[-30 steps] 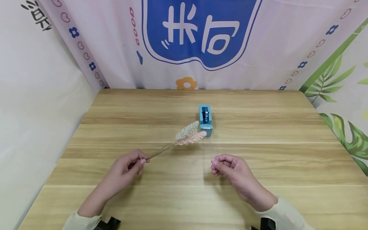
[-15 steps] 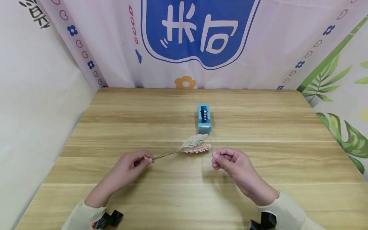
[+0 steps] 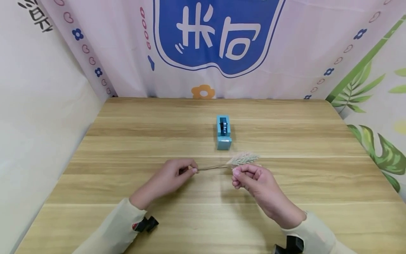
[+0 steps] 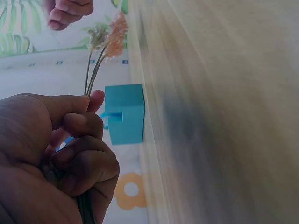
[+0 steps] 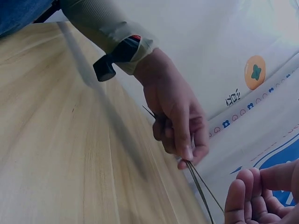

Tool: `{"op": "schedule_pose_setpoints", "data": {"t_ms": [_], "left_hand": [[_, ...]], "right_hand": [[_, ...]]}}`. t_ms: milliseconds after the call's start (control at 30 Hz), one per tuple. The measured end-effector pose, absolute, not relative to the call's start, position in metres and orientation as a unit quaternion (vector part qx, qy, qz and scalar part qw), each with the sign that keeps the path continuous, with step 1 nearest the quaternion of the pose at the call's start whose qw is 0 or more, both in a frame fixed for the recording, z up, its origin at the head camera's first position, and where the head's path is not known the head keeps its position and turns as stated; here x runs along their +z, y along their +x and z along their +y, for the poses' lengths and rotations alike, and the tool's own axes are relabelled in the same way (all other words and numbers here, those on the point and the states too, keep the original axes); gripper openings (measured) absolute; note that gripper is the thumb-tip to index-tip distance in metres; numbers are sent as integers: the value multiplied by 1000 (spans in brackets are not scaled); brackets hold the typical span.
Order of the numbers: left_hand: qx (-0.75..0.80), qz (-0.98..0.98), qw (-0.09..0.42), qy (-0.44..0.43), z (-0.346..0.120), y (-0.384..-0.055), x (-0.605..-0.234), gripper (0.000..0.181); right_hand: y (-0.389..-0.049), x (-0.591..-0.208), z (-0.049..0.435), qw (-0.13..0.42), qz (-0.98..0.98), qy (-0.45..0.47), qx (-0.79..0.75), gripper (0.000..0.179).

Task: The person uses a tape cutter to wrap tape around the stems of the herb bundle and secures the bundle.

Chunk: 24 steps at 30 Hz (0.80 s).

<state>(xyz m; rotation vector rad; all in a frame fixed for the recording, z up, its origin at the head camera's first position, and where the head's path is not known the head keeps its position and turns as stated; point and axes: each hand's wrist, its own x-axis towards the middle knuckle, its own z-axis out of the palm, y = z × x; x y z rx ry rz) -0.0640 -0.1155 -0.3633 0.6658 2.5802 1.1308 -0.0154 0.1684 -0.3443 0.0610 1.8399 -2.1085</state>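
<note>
My left hand (image 3: 172, 176) pinches the thin stems of two fluffy flower sprigs between thumb and index finger. The pale green sprig (image 3: 244, 159) points right, its head just behind my right hand's fingertips. In the left wrist view the pink sprig (image 4: 117, 36) shows beside it. My right hand (image 3: 253, 181) has thumb and index finger together, pinching a faint, nearly invisible strip that looks like clear tape. The lower stems (image 5: 149, 112) stick out behind the left hand's fingers. Just beyond both hands a blue tape dispenser (image 3: 223, 133) stands on the table.
The wood-grain table (image 3: 133, 134) ends at a printed curtain (image 3: 127, 46) at the back. Pale sheets hang at left and right. Both wrists wear small black devices, such as the left wrist camera (image 3: 146, 224).
My left hand has moved right, carrying the sprigs until their heads reach the right hand's fingertips. The right hand stays nearly in place. The tape dispenser stands where it was.
</note>
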Motion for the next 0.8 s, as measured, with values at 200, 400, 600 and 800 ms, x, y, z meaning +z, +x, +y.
{"op": "schedule_pose_setpoints", "data": {"t_ms": [200,400,600,800], "left_hand": [[396,876,133,240,-93,-73,-361,15],[413,857,125,282,-73,-75,-355,15],[422,846,113,306,-60,-77,-348,14],[427,838,111,319,-55,-77,-347,13]], "right_hand": [[-15,-347,167,188,642,16,-743,6],[-14,-350,167,193,641,15,-742,8],[-13,-352,166,197,640,22,-742,8],[-13,-355,165,195,640,20,-743,9]]}}
